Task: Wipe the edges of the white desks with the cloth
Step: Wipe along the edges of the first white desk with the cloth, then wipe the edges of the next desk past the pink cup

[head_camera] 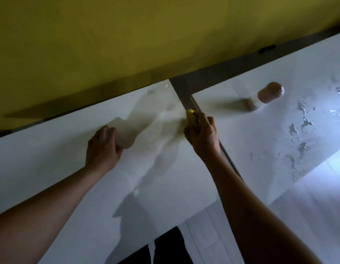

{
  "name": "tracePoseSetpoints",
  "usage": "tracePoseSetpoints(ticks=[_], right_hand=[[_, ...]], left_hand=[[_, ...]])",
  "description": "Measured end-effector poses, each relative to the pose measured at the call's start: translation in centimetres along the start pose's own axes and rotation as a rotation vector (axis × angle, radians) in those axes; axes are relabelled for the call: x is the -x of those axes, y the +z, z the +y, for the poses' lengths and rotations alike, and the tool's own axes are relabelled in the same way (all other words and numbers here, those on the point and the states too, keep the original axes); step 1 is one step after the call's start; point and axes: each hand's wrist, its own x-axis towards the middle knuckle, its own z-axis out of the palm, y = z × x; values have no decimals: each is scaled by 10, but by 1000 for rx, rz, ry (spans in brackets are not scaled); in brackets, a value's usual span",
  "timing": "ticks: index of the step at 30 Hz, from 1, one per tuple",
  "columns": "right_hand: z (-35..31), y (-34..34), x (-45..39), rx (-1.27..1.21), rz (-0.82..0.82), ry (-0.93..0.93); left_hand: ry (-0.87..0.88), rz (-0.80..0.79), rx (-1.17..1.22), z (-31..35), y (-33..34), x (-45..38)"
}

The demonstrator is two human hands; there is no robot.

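Head view showed 2 white worktops set side by side, with a narrow gap running from near right to far left between them. The right hand [202, 133] gripped a yellow cloth [191, 115], fingers curled round it, and pressed it against the right edge of the left worktop [70, 168] at the gap, probably so the cloth could follow that edge. Only the far tip of the cloth showed; its long axis appeared to lie along the gap, pointing far. The left hand [102, 145] rested on the left worktop, well apart from the cloth, fingers loosely bent and holding nothing, likely bracing the body. A brown bottle [268, 94] lay on the right worktop [241, 130], near its far edge.
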Motion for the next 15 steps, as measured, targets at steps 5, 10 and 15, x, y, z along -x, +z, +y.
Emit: tracePoseSetpoints(ticks=[5, 10, 15], right_hand=[[-1, -25, 62, 13, 26, 19], [-3, -47, 107, 8, 71, -16], [0, -73, 145, -43, 149, -4]], left_hand=[[70, -39, 28, 32, -15, 39], [265, 48, 96, 74, -30, 76], [377, 123, 160, 124, -52, 115]])
